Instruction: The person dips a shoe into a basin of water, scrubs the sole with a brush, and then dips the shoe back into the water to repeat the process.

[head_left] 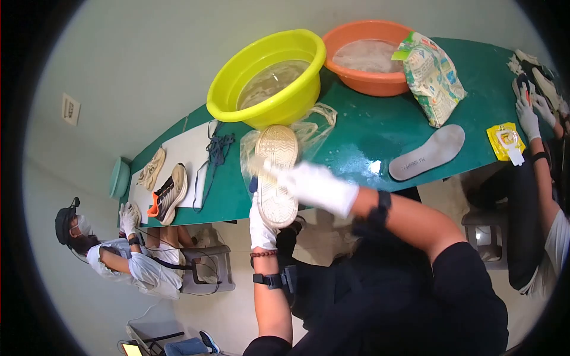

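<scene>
My left hand (262, 230), in a white glove, grips a shoe (278, 204) from below and behind. Its pale, patterned sole faces me, toe and heel roughly in line with my forearm. Across the middle of the sole lies my white-gloved right hand (317, 187), blurred by motion. Its fingers look closed around a small pale thing at the sole, too smeared to name. Beneath the shoe's far end, a clear plastic bag (317, 130) is spread on the green table (356, 133). A grey insole (427, 153) rests to the right.
Behind stand a yellow-green basin (219, 98) and an orange basin (371, 86), both holding water. A detergent bag (433, 80) leans by the orange one. Left are laces (218, 148) and a sneaker (173, 193). Yellow wipes packet (503, 140) lies right. Gloved co-workers (133, 261) sit at both sides.
</scene>
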`<state>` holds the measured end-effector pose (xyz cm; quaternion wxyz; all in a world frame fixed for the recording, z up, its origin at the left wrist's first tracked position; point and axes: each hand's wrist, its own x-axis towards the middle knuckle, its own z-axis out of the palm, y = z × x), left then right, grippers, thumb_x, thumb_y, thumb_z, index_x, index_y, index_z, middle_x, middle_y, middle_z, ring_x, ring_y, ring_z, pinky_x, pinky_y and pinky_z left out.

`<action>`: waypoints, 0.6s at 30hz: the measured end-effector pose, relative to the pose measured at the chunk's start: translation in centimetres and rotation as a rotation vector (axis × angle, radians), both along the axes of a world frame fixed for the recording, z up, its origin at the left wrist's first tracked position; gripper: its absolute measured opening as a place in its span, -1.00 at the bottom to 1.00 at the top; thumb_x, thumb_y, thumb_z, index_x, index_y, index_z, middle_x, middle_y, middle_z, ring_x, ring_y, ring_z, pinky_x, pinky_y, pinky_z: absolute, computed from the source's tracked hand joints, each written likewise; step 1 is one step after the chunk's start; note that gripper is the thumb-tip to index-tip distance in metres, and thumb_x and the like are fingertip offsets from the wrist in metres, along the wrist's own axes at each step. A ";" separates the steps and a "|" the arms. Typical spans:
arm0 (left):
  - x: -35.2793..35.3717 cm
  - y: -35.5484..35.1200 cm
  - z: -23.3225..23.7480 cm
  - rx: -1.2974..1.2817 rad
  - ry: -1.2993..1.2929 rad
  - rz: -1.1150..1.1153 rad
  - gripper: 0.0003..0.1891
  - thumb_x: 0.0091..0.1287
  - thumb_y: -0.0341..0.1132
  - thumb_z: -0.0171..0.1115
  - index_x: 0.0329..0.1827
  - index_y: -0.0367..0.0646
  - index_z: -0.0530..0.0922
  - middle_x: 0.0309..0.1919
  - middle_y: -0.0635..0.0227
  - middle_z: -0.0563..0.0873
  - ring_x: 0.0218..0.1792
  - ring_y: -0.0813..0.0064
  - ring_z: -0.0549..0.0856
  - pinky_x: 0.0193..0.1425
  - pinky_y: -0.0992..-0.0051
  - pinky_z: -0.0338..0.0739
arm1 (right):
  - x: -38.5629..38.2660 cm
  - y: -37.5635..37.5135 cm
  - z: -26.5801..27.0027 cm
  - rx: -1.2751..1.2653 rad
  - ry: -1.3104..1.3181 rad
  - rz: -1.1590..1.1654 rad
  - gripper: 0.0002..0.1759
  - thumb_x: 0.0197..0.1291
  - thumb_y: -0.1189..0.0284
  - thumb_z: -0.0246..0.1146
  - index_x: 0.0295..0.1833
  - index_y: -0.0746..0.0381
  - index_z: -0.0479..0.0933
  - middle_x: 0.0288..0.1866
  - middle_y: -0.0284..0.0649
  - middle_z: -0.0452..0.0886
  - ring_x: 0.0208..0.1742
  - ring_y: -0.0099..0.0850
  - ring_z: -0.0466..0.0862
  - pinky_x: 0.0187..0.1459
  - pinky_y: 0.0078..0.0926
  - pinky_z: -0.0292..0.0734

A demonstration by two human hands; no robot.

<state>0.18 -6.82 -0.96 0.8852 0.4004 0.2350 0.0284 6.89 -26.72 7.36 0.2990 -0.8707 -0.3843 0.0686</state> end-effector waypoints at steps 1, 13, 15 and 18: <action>0.3 1.1 -1.5 0.019 -0.045 -0.023 -0.46 0.61 0.00 -0.17 0.37 -0.26 0.45 0.22 0.08 0.65 0.14 0.13 0.69 0.25 0.14 0.62 | 3.1 0.3 -1.1 0.002 0.035 -0.132 -0.47 0.51 0.18 -0.20 0.54 -0.10 0.23 -0.18 0.12 0.70 -0.29 0.09 0.72 -0.23 0.09 0.62; -0.7 1.9 -0.1 0.091 -0.108 -0.126 -0.57 0.59 -0.24 -0.12 0.34 -0.34 0.45 0.23 0.08 0.64 0.15 0.21 0.69 0.27 0.27 0.62 | 7.5 -1.4 -1.6 0.165 0.158 -0.304 -0.53 0.51 0.16 -0.18 0.24 0.14 0.51 -0.05 0.15 0.68 -0.03 0.10 0.70 0.03 0.08 0.56; -0.9 1.9 0.1 0.093 -0.108 -0.129 -0.59 0.59 -0.26 -0.11 0.33 -0.35 0.46 0.22 0.07 0.65 0.14 0.22 0.69 0.27 0.28 0.62 | 6.9 -1.1 -2.8 0.204 0.191 -0.298 -0.47 0.53 0.11 -0.22 0.22 0.18 0.53 -0.04 0.19 0.68 0.00 0.12 0.68 0.07 0.07 0.54; -0.5 2.3 -0.9 0.017 -0.118 -0.104 -0.60 0.60 -0.27 -0.12 0.33 -0.34 0.46 0.20 0.08 0.66 0.13 0.23 0.70 0.25 0.29 0.63 | 4.0 -0.4 -3.0 0.416 0.093 -0.237 -0.33 0.52 -0.02 -0.30 0.25 0.21 0.54 0.01 0.31 0.62 0.10 0.14 0.64 0.23 -0.01 0.47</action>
